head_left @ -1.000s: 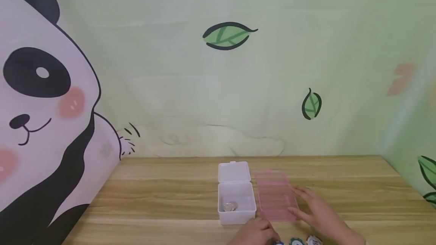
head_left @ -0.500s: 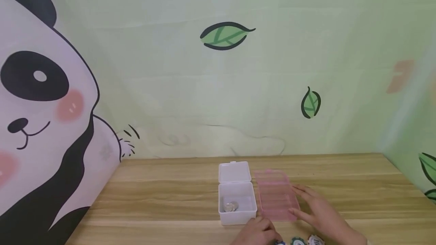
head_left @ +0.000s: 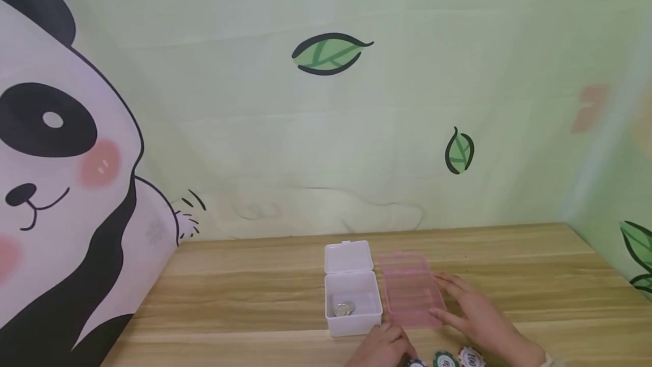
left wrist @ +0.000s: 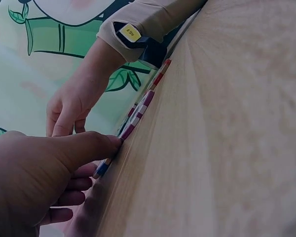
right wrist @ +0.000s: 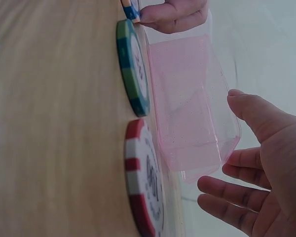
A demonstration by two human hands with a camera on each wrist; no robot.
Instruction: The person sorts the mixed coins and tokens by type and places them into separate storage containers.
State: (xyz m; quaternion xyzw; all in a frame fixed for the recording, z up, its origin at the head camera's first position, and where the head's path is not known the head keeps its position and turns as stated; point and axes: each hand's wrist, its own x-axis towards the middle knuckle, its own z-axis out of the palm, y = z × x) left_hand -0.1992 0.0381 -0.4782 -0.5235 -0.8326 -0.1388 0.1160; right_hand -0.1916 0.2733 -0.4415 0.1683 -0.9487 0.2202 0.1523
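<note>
My left hand (head_left: 383,346) is low in the head view, in front of the white lidded box (head_left: 351,327). Its thumb and fingers pinch the edge of a blue poker chip (left wrist: 101,169), as the left wrist view shows. Silver coins (head_left: 342,309) lie inside the white box, whose lid is back. Right of it stands a pink see-through box (head_left: 411,302), lid also back. My right hand (head_left: 476,316) rests against the pink box's right side, fingers loosely extended and thumb at its rim in the right wrist view (right wrist: 266,163).
A green poker chip (head_left: 445,359) and a red-and-white poker chip (head_left: 471,357) lie in a row right of the blue one, nearest my body. The wooden table (head_left: 244,293) ends at a printed panda backdrop (head_left: 229,129) behind and at the sides.
The head view has turned slightly, so the backdrop shifts left and tilts. Both hands keep their places at the blue chip and the pink box.
</note>
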